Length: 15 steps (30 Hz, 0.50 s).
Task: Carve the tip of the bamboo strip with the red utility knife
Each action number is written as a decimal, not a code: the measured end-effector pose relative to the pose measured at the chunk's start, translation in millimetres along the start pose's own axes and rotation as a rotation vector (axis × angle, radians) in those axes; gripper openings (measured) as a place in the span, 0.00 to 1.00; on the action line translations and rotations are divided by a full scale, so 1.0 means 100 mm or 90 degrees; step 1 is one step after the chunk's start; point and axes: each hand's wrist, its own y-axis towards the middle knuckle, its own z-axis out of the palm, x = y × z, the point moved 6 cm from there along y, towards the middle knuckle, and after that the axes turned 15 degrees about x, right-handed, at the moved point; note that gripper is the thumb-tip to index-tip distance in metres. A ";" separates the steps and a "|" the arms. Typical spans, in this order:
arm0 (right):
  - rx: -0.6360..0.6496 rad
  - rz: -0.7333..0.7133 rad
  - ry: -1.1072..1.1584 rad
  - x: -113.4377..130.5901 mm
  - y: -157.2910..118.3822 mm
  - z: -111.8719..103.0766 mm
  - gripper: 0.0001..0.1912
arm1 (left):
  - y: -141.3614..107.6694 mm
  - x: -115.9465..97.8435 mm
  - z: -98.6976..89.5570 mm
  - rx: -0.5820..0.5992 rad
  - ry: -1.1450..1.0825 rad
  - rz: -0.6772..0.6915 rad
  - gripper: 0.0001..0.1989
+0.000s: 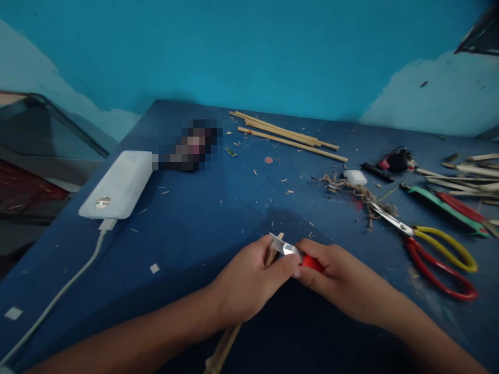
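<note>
My left hand [249, 280] is closed around a bamboo stick [227, 345], whose jointed lower end slants down toward the front edge of the view. The stick's upper tip shows just above my left fingers. In my right hand [339, 275] is a utility knife [312, 263] with a red handle and a short metal blade. The blade lies across the stick's tip, and my left thumb reaches to the knife near the base of the blade. Part of the handle is hidden by my right fingers.
Several thin bamboo sticks [292, 137] lie at the back of the blue table [187, 208]. On the left is a white power bank [119, 184] with a cable. Scissors [413, 234], a green cutter [448, 210], twine [362, 195] and split bamboo pieces [475, 176] lie at right.
</note>
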 end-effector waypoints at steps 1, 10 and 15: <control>-0.004 0.002 -0.005 0.00 0.00 0.00 0.13 | 0.00 0.01 0.00 -0.001 0.007 -0.007 0.12; -0.034 0.019 -0.026 0.01 0.02 -0.01 0.14 | 0.00 0.05 -0.02 -0.035 0.058 -0.010 0.15; -0.051 0.046 -0.042 -0.01 0.03 0.01 0.13 | 0.00 0.08 -0.02 -0.064 0.056 0.008 0.16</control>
